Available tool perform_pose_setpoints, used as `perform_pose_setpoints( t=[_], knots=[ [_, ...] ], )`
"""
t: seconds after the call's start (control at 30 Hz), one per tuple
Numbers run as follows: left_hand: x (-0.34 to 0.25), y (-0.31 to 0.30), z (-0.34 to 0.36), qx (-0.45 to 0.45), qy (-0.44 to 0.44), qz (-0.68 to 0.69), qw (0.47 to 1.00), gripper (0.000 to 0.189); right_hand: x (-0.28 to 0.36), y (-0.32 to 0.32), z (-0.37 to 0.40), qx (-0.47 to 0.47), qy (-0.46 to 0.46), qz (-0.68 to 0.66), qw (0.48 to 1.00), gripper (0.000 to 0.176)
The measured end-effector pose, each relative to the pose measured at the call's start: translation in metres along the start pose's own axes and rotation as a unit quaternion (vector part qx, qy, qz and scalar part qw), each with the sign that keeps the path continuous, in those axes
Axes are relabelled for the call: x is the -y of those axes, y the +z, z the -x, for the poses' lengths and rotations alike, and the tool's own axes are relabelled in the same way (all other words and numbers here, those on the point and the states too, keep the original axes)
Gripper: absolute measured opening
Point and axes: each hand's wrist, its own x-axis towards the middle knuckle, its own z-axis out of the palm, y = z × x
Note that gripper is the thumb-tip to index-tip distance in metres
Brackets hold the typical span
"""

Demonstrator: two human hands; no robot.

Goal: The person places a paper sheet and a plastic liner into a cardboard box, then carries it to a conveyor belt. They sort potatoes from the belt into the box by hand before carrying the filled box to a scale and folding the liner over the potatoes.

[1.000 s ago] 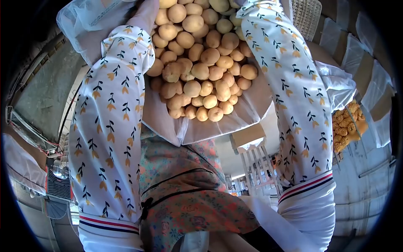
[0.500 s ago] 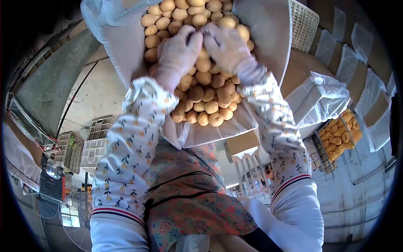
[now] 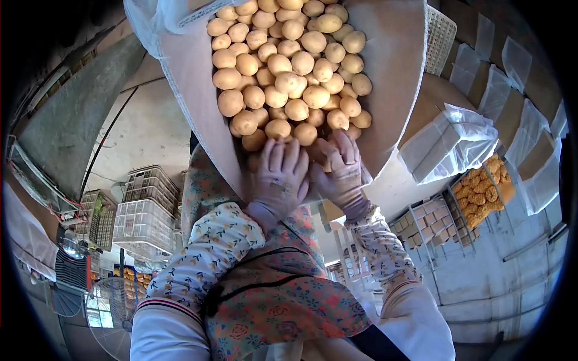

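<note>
A cardboard carton (image 3: 397, 78) with a pale plastic liner (image 3: 147, 24) holds a heap of round, tan, potato-like produce (image 3: 289, 66). At the carton's near end, my left hand (image 3: 280, 180) lies palm down with its fingers extended over the closest pieces. Just beside it, my right hand (image 3: 340, 174) rests on the same edge of the heap, fingers apart and slightly bent, thumb toward the left hand. Both hands wear thin, pale gloves. The fingertips and whatever lies beneath the palms are partly hidden.
White plastic crates (image 3: 144, 222) are stacked at the left, near a standing fan (image 3: 111, 313). To the right are a lined carton (image 3: 448, 144), filled orange mesh bags (image 3: 481, 189) and more cartons with hanging liners (image 3: 524, 126). A patterned apron (image 3: 283, 307) covers my front.
My hands have drawn back from the middle of the heap to the carton's near end and turned palm down. The pieces in the middle now show, lying more level.
</note>
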Motion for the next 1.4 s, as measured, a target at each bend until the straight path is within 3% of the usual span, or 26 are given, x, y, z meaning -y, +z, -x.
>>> perform_pose_setpoints(
  t=[0.1, 0.13, 0.27, 0.43, 1.13, 1.33, 1.4],
  knots=[
    [-0.015, 0.025, 0.025, 0.036, 0.047, 0.038, 0.998, 0.065, -0.015, -0.004, 0.024, 0.026, 0.000, 0.048, 0.999, 0.065],
    [-0.017, 0.028, 0.029, 0.088, 0.055, 0.018, 0.994, 0.066, -0.014, -0.007, 0.030, 0.028, 0.000, 0.061, 0.998, 0.068],
    [-0.008, 0.030, 0.037, 0.092, 0.035, 0.082, 0.992, 0.065, -0.004, -0.006, 0.051, 0.067, 0.037, 0.053, 0.996, 0.077],
    [0.003, 0.021, 0.034, 0.113, 0.055, 0.086, 0.988, 0.058, 0.008, 0.008, 0.052, 0.031, 0.068, 0.035, 0.997, 0.086],
    [0.001, 0.026, 0.032, 0.132, 0.033, 0.067, 0.988, 0.055, -0.002, 0.015, 0.048, 0.016, 0.055, 0.034, 0.998, 0.081],
    [0.006, -0.013, 0.016, 0.126, -0.008, 0.093, 0.988, 0.042, 0.001, 0.019, 0.046, -0.010, 0.051, 0.066, 0.996, 0.076],
    [0.012, -0.043, -0.007, 0.019, -0.004, -0.054, 0.998, 0.048, 0.001, 0.022, 0.046, -0.019, 0.050, 0.073, 0.996, 0.075]
  ],
)
